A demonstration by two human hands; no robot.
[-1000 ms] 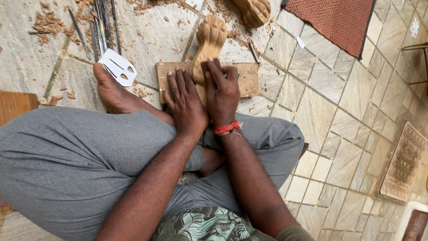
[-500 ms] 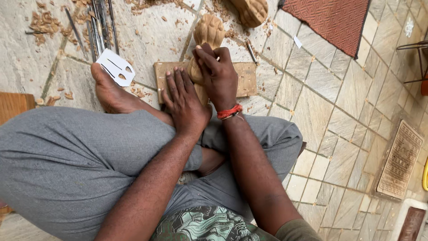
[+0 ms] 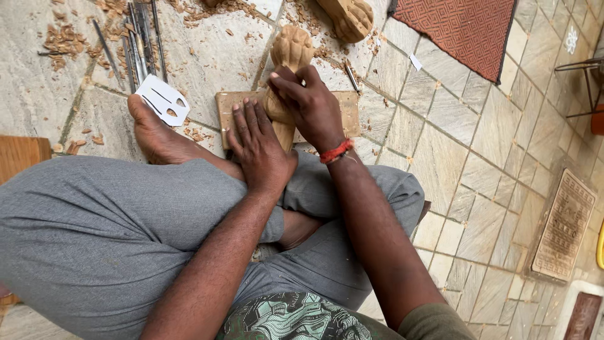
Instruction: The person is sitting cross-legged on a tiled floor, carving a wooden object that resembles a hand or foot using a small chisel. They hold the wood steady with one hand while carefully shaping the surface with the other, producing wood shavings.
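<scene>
I sit cross-legged on a stone floor in grey trousers. A carved wooden paw-shaped leg (image 3: 290, 50) lies across a flat wooden board (image 3: 345, 108) in front of my knees. My right hand (image 3: 308, 107), with a red thread at the wrist, grips the leg's middle. My left hand (image 3: 257, 145) lies flat with fingers spread on the board's left part, touching the leg's lower end. My bare foot (image 3: 154, 133) rests to the left of the board.
A white cut-out template (image 3: 162, 99) lies by my toes. Several metal chisels (image 3: 141, 38) and wood chips are at the upper left. Another carved leg (image 3: 349, 17) lies at the top. A red mat (image 3: 465, 28) is at the upper right.
My right hand has slid up the carved leg and closed around it. The left hand has stayed flat on the board.
</scene>
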